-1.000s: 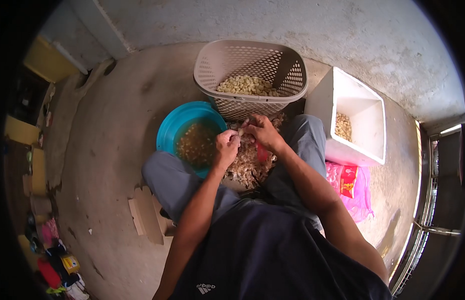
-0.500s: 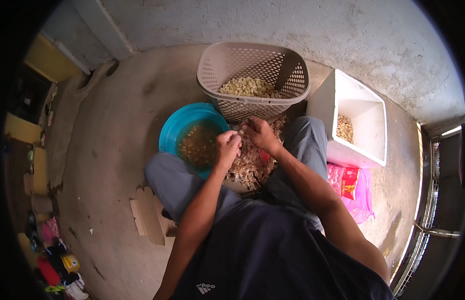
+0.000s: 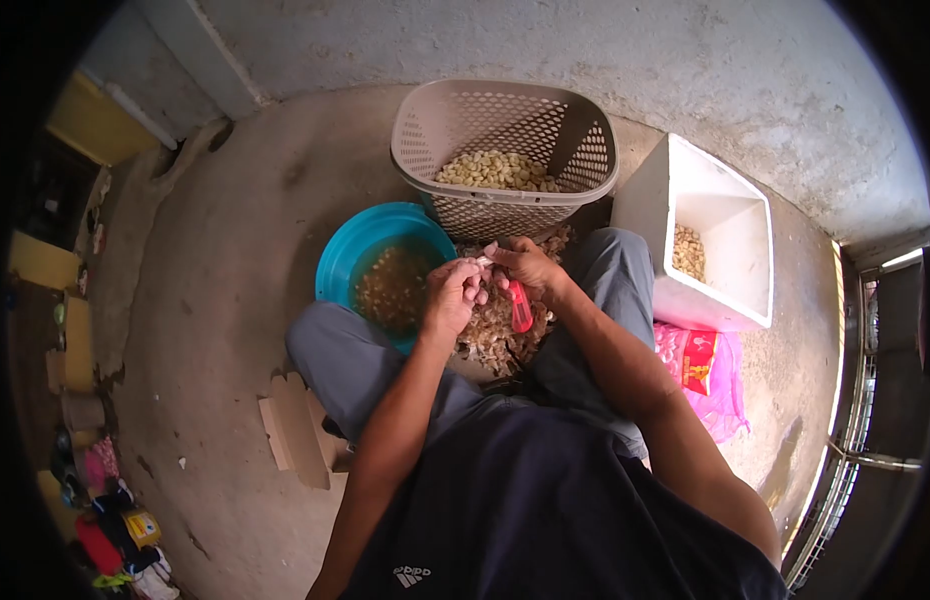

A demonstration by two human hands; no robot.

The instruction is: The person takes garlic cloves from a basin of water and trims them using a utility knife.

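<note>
My left hand [image 3: 453,292] is closed on a small pale piece, perhaps a clove, above the heap of peelings [image 3: 500,335]. Against it, my right hand [image 3: 526,268] is closed on a red-handled tool [image 3: 521,308], whose handle hangs below the palm; its tip is hidden by the fingers. A blue basin [image 3: 332,262] of cloudy water with pale pieces stands left of my left hand. Just beyond both hands is a grey-brown perforated basket [image 3: 505,205] holding many pale pieces [image 3: 495,170].
At the right stands a white foam box [image 3: 725,300] with pale pieces inside, and a pink net bag [image 3: 720,400] lies below it. Flattened cardboard [image 3: 297,430] lies by my left knee. Assorted items [image 3: 120,530] are at the lower left.
The red handle, partly hidden before, now shows fully below my right hand. My fingers have shifted around the small piece, and my left hand has turned slightly.
</note>
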